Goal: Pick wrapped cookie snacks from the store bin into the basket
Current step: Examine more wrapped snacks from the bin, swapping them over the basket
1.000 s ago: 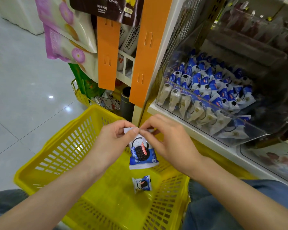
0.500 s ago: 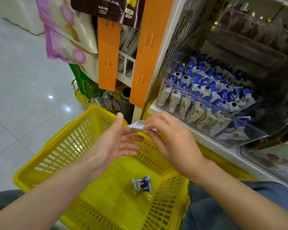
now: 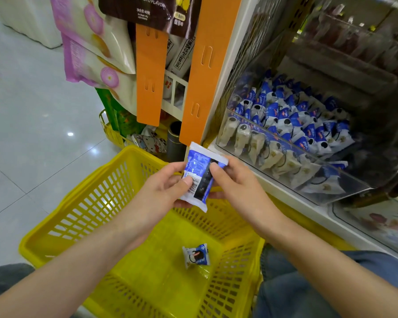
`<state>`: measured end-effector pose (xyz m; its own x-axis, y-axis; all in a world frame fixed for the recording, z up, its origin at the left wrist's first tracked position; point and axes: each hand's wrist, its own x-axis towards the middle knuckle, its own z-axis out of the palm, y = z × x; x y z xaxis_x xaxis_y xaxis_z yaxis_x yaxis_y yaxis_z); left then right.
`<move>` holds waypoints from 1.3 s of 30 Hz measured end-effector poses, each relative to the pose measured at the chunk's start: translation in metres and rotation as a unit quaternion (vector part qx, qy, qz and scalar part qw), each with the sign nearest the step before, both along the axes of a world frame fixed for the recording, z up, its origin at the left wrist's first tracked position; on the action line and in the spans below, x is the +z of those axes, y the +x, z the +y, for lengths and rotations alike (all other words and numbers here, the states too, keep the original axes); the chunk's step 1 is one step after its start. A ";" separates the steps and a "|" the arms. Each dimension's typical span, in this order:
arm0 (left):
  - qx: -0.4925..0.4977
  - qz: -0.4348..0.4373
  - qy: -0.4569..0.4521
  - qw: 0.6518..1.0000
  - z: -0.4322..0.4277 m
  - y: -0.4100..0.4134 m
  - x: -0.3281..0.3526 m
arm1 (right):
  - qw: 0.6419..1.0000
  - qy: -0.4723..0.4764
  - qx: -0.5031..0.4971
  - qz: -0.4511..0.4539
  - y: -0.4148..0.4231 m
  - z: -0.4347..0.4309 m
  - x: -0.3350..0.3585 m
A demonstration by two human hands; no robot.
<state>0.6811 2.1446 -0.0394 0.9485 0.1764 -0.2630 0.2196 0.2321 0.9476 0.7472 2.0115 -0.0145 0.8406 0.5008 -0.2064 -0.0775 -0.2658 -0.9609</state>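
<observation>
Both hands, left hand (image 3: 164, 187) and right hand (image 3: 237, 187), pinch one cookie packet (image 3: 199, 177) at mid-frame, its long axis near upright, directly above the yellow basket (image 3: 90, 203).

Basket (image 3: 85, 203) open above; lone packet (image 3: 196, 258) on its floor. Left hand (image 3: 163, 187), right hand (image 3: 237, 187) and held packet (image 3: 199, 177) crowd the far rim. Bin (image 3: 274, 157) open above its clear front wall; orange panel (image 3: 207, 72) beside.

the forearms (image 3: 83, 255) are bare, and faded blue denim jeans (image 3: 285, 290) cover both legs.
</observation>
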 end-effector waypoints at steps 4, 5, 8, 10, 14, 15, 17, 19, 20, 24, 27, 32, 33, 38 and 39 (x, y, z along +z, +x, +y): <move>0.026 -0.052 0.140 0.989 -0.001 -0.001 -0.005 | 0.998 0.037 0.002 0.058 -0.001 -0.002 0.001; 0.038 -0.079 0.206 0.975 -0.001 -0.002 -0.005 | 0.998 0.038 0.002 0.056 -0.001 -0.002 -0.001; 0.036 -0.133 0.332 0.933 -0.002 -0.006 -0.007 | 0.997 0.045 0.015 0.062 -0.002 -0.002 -0.003; 0.022 -0.129 0.352 0.927 -0.002 -0.007 -0.011 | 0.997 0.040 0.037 0.063 -0.003 -0.002 -0.004; 0.012 -0.107 0.373 0.921 0.001 -0.006 -0.017 | 0.998 0.013 0.063 0.028 -0.005 -0.002 -0.007; 0.010 -0.104 0.370 0.923 0.002 -0.005 -0.017 | 0.998 0.005 0.062 0.013 -0.005 -0.002 -0.008; 0.002 -0.102 0.356 0.929 0.003 -0.004 -0.017 | 0.998 -0.004 0.059 -0.011 -0.005 -0.002 -0.009; -0.007 -0.102 0.347 0.932 0.004 -0.004 -0.016 | 0.998 -0.008 0.061 -0.028 -0.005 -0.002 -0.009; -0.009 -0.104 0.346 0.932 0.004 -0.005 -0.015 | 0.998 -0.006 0.060 -0.029 -0.005 -0.002 -0.009; -0.029 -0.114 0.333 0.935 0.000 -0.009 -0.015 | 0.997 0.012 0.072 0.017 -0.006 -0.001 -0.008; -0.031 -0.120 0.318 0.940 -0.001 -0.011 -0.016 | 0.996 -0.009 0.082 0.015 -0.005 0.000 -0.008; -0.002 -0.131 0.412 0.902 0.002 -0.011 -0.017 | 0.979 -0.107 0.113 -0.132 -0.010 -0.001 -0.013; 0.000 -0.133 0.433 0.892 0.002 -0.011 -0.017 | 0.974 -0.115 0.124 -0.152 -0.012 -0.001 -0.014; 0.016 -0.131 0.417 0.899 0.001 -0.008 -0.017 | 0.970 -0.126 0.131 -0.159 -0.012 -0.001 -0.015; 0.019 -0.128 0.406 0.905 0.001 -0.007 -0.016 | 0.970 -0.126 0.131 -0.161 -0.012 -0.001 -0.015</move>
<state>0.6738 2.1452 -0.0559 0.9494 0.2468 0.1944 -0.0238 -0.5605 0.8278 0.7351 2.0105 -0.0292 0.7322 0.6741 -0.0973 0.3180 -0.4647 -0.8264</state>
